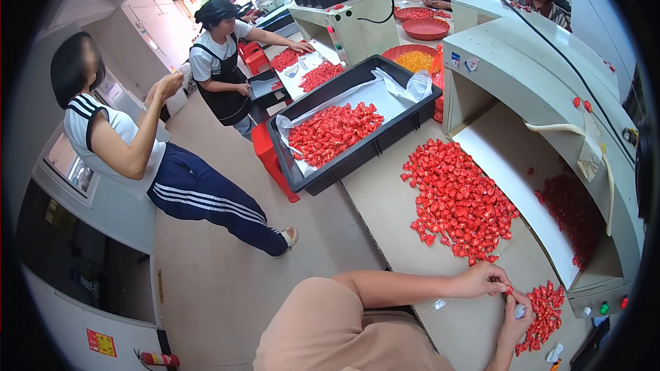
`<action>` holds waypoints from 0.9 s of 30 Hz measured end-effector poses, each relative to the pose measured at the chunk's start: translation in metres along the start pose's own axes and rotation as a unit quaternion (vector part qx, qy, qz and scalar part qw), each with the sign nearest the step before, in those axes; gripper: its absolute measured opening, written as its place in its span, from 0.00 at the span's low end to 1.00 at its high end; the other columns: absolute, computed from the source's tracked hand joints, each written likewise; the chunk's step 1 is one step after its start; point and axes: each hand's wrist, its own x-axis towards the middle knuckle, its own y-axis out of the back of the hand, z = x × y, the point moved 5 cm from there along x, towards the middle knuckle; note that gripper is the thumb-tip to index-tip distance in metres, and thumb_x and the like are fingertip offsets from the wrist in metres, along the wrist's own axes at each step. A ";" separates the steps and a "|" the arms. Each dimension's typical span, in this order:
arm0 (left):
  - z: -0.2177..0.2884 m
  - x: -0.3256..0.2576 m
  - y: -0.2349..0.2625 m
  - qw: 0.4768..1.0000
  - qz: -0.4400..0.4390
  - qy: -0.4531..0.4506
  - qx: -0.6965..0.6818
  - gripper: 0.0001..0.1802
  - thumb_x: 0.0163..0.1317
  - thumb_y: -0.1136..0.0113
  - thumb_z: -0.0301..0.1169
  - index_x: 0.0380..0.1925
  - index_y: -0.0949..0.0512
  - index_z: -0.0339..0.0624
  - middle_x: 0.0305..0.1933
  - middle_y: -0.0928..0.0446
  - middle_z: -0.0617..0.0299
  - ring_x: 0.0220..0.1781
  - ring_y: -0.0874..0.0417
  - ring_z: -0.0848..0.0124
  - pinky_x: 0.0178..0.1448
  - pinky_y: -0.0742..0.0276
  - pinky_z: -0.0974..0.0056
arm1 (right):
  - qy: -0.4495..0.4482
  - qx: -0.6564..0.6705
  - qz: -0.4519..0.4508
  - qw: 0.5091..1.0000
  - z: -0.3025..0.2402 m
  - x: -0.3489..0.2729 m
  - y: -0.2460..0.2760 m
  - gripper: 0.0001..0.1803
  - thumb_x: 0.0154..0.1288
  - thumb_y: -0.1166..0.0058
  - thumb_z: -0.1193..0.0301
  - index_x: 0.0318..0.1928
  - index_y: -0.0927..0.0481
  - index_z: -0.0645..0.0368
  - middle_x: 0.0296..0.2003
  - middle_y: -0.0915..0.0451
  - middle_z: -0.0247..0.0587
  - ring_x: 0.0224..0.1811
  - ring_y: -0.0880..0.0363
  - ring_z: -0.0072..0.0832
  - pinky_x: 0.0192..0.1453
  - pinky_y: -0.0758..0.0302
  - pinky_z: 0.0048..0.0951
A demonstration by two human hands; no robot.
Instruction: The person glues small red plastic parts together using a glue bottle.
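My left hand [483,280] and my right hand [513,317] meet above the table's near end, fingertips pinched together. Between them is a small glossy red piece [509,290], partly covered by the fingers. A small whitish thing [520,311] shows at my right hand's fingers; what it is I cannot make out. Right beside that hand lies a small heap of red pieces [546,312]. Farther off, past my left hand, a larger heap of similar red pieces [460,199] spreads over the table [375,189].
A black tray [323,182] lined with white sheet holds more red pieces. A pale machine housing with a hollow front [509,48] stands along the right. A knife-like tool with an orange handle [554,357] lies near. One person [124,130] stands left; another [223,62] works beyond.
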 end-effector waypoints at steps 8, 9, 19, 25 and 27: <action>0.001 0.003 0.003 1.000 0.000 -0.011 0.018 0.07 0.65 0.40 0.28 0.38 0.20 0.34 0.34 0.21 0.60 0.32 0.20 0.77 0.38 0.21 0.71 | 0.004 0.004 -0.001 1.000 0.000 0.004 -0.002 0.06 0.63 0.44 0.83 0.40 0.21 0.66 0.38 0.20 0.39 0.42 0.24 0.23 0.51 0.26 0.25; 0.001 0.003 0.003 1.000 0.004 -0.009 0.016 0.07 0.65 0.40 0.28 0.38 0.20 0.34 0.34 0.21 0.60 0.33 0.20 0.77 0.38 0.21 0.71 | 0.005 0.004 -0.001 1.000 0.000 0.004 -0.002 0.06 0.63 0.44 0.83 0.40 0.21 0.66 0.38 0.20 0.39 0.42 0.24 0.23 0.51 0.26 0.25; 0.000 -0.001 -0.001 1.000 0.007 -0.004 0.010 0.07 0.65 0.40 0.27 0.38 0.20 0.33 0.33 0.20 0.61 0.33 0.20 0.78 0.38 0.21 0.71 | 0.006 0.002 0.003 1.000 -0.002 -0.001 -0.002 0.05 0.63 0.44 0.82 0.39 0.21 0.66 0.38 0.21 0.39 0.43 0.25 0.23 0.51 0.27 0.25; 0.000 -0.001 0.000 1.000 0.004 -0.012 0.009 0.07 0.65 0.41 0.26 0.38 0.20 0.33 0.33 0.20 0.61 0.32 0.20 0.78 0.37 0.21 0.71 | 0.013 -0.002 0.009 1.000 0.004 0.000 -0.001 0.05 0.63 0.45 0.82 0.39 0.21 0.65 0.37 0.22 0.37 0.38 0.27 0.20 0.45 0.28 0.22; 0.002 -0.001 0.000 1.000 0.006 -0.013 0.009 0.07 0.65 0.41 0.26 0.38 0.20 0.33 0.33 0.20 0.61 0.32 0.20 0.78 0.37 0.21 0.71 | 0.015 -0.009 0.011 1.000 0.004 0.001 -0.001 0.05 0.63 0.45 0.82 0.39 0.21 0.65 0.37 0.22 0.36 0.37 0.28 0.19 0.43 0.29 0.21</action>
